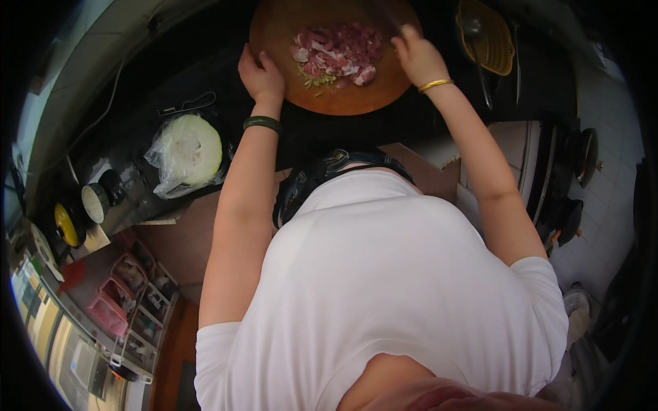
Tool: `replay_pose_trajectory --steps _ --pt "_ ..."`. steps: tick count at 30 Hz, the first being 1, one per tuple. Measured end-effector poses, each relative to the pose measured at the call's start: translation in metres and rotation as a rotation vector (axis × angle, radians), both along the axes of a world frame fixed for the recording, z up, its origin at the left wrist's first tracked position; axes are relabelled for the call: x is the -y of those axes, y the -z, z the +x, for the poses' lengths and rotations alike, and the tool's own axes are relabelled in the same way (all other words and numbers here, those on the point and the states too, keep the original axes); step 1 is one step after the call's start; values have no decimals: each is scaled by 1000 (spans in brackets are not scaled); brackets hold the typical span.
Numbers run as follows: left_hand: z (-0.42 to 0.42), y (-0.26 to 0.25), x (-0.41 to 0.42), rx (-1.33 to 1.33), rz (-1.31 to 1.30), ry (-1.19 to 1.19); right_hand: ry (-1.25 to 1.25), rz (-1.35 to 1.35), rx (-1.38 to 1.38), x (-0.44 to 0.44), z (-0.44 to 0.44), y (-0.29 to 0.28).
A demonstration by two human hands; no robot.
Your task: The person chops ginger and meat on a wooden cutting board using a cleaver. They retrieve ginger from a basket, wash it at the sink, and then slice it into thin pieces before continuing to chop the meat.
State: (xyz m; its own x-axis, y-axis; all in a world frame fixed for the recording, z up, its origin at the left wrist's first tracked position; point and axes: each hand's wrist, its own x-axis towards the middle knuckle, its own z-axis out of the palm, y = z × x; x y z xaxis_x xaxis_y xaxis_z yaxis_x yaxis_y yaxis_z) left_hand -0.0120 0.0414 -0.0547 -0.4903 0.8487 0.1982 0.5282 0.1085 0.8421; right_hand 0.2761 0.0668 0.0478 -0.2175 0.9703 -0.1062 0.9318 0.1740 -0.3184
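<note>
A round wooden cutting board (pixel 354 103) lies on the dark countertop at the top of the head view. On it is a heap of cut raw pink meat (pixel 339 46), with a small pile of pale green-yellow chopped pieces (pixel 320 80) at its lower left edge. My left hand (pixel 262 77) grips the board's left rim. At the board's right side, my right hand (pixel 420 56) is closed around the handle of a knife (pixel 385 15). The blade is dark and blurred, partly beyond the top of the picture.
Left on the counter sits a cut winter melon (pixel 193 149) in clear plastic, below a thin wire-like utensil (pixel 187 104). At right are a yellow plastic colander (pixel 491 41), with a ladle (pixel 478 61) in it, and a slender metal utensil (pixel 517 67). Pink baskets (pixel 110 308) fill a rack at lower left.
</note>
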Motion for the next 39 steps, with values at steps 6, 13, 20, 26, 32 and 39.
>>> replay_pose_trajectory --steps 6,13,20,26,32,39 --pt "-3 0 1 -33 11 -20 54 49 -164 -1 -3 -37" --pt "-5 2 -2 -42 24 -9 65 50 -213 -1 2 -33" --pt "-6 6 -2 -19 13 -10 -54 -55 -119 -10 -4 -26" --pt "-3 1 -5 -61 11 5 -109 -53 10 -12 -11 -11" --pt "0 -1 -4 -38 -3 7 -40 -83 89 -7 -11 10" --pt "-1 0 -3 -29 -4 -14 -14 -7 -45 -2 -21 -5"
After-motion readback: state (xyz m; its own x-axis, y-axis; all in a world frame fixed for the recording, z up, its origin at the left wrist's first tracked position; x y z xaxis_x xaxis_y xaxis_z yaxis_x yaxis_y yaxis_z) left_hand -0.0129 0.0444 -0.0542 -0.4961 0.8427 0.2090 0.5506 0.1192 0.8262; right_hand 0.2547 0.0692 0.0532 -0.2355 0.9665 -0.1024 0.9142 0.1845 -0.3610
